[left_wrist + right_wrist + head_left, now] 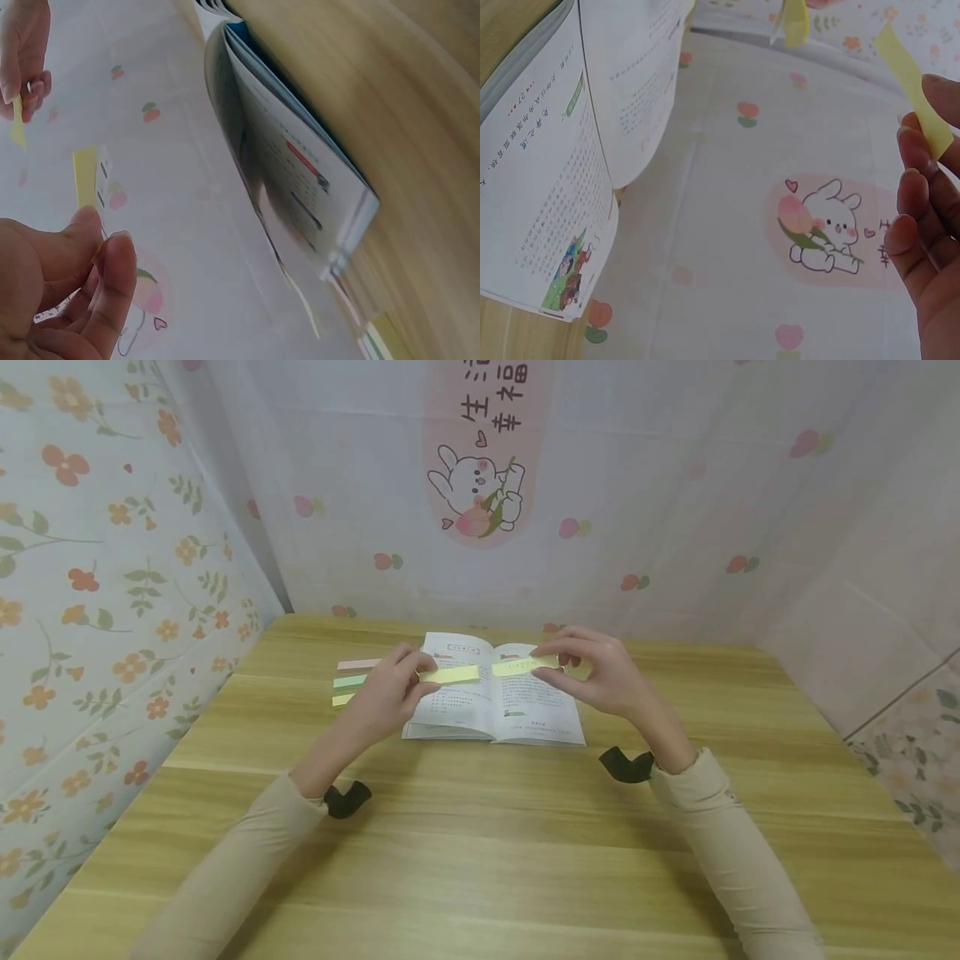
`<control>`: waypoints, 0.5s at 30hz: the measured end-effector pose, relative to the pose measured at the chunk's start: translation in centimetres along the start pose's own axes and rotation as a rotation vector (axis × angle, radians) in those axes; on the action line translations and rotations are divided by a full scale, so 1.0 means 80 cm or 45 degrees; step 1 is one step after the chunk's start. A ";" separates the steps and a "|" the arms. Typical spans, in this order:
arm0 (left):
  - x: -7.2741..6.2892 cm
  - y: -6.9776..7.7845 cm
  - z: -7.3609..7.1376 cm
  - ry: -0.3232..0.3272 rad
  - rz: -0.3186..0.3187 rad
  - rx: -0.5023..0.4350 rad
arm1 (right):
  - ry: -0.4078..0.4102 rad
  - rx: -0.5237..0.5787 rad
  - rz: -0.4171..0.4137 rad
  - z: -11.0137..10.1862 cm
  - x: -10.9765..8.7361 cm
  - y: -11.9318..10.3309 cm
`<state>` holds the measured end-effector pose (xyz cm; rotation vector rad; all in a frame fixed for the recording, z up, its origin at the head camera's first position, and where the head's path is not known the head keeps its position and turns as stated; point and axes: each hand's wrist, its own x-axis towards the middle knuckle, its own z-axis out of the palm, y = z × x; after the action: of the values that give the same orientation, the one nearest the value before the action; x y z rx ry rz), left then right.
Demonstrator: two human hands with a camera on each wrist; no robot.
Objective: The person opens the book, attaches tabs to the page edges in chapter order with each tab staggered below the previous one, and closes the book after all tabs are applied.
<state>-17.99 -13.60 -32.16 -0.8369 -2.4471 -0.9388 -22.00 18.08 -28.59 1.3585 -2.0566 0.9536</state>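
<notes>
Between thumb and fingers, my left hand (392,687) pinches a narrow yellow sticky-note pad (453,674) above the left page of an open book (525,718). The left wrist view shows a pale backing beside the yellow pad (85,172). My right hand (592,668) pinches one end of a single yellow sticky note (513,667) over the right page. Handwriting, too small to read, runs along that note. In the right wrist view the note (907,75) hangs tilted from the thumb and forefinger. The pad and the note are apart.
Left of the book lie a pink strip (358,665), a green strip (349,681) and a yellow strip (342,700), partly behind my left hand. The wooden table (480,843) meets a patterned curtain (645,510) at the back. Black pieces (347,799) stick out at both wrists.
</notes>
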 end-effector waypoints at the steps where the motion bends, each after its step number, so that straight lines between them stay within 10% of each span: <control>1: -0.003 -0.002 -0.002 -0.006 -0.012 0.007 | -0.002 -0.002 0.001 0.000 0.000 0.000; 15: -0.031 -0.034 -0.020 -0.076 -0.116 0.097 | -0.013 0.018 -0.013 0.002 -0.001 0.002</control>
<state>-17.70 -17.28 -33.66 -0.7428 -2.5740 -0.8571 -22.15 18.03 -28.78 1.3827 -2.0526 0.9608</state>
